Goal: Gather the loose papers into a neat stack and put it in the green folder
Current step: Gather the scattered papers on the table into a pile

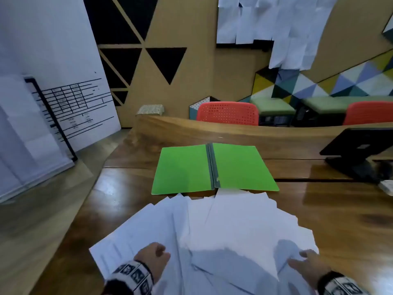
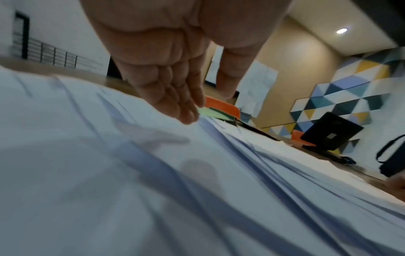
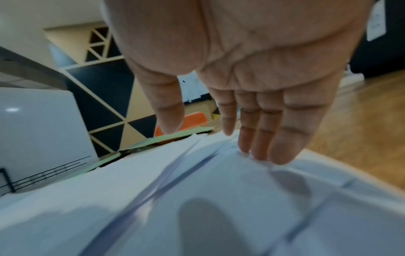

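A green folder [image 1: 185, 169] lies open and flat on the wooden table [image 1: 340, 209], its dark spine in the middle. Just in front of it, loose white papers [image 1: 229, 226] are fanned out in a wide, uneven spread. My left hand [image 1: 155, 257] rests on the spread's left part. In the left wrist view its straight fingers [image 2: 186, 116] touch the papers [image 2: 153, 181], with the thumb held apart. My right hand [image 1: 304, 262] is at the right edge; its straight fingertips [image 3: 258, 155] press on the top sheets [image 3: 219, 199]. The folder's edge [image 3: 175, 136] shows beyond.
A black device on a stand [image 1: 357, 150] sits at the table's right side, with a small white thing [image 1: 387, 186] near it. Red chairs [image 1: 227, 113] stand behind the table. A white board with black lines [image 1: 63, 103] leans at the left, beyond the table's left edge.
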